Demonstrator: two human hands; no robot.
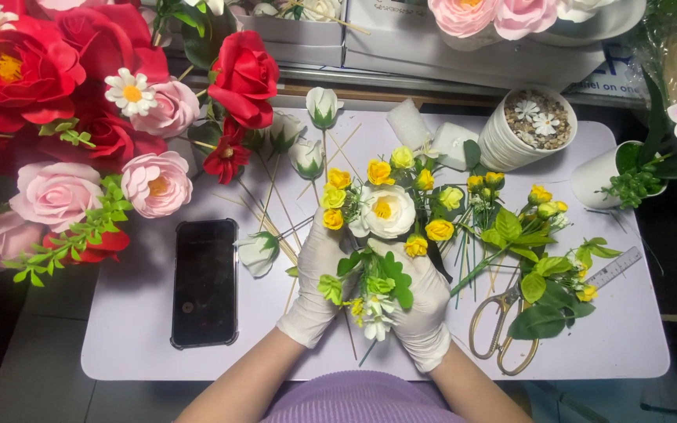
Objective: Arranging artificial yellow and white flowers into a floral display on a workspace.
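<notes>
Both my hands wear white gloves and hold one small bunch of artificial flowers [382, 211] over a pale mat [143, 345]. The bunch has a large white bloom with a yellow centre, ringed by small yellow buds and green leaves. My left hand [315, 278] grips the stems from the left, just under the blooms. My right hand [423, 309] wraps the stems from the right, with leaves and tiny white flowers [376, 301] poking out between the two hands.
A black phone [204, 282] lies left of my hands. Gold scissors [503, 321], a ruler [613, 270] and loose yellow sprigs [542, 258] lie to the right. White rosebuds [307, 133] on sticks, red and pink blooms [80, 117], and white pots [530, 125] crowd the back.
</notes>
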